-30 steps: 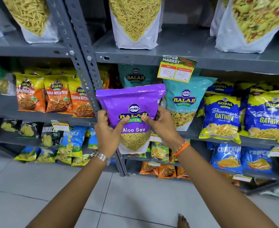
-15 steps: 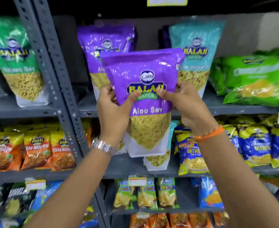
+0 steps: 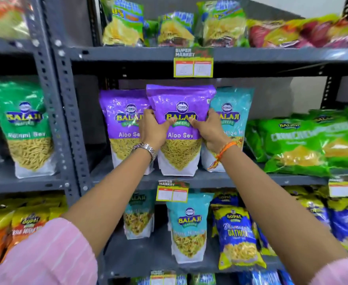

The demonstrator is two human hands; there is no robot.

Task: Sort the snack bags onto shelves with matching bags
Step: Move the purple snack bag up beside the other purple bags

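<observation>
Head view: glossy purple pouch (image 3: 180,112), upright.

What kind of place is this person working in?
Most likely a small supermarket's snack aisle. Grey metal shelves hold rows of branded snack bags, price tags printed "Super Market" hang on the shelf edges, and both hands hold a purple Aloo Sev bag beside a matching one.
</observation>
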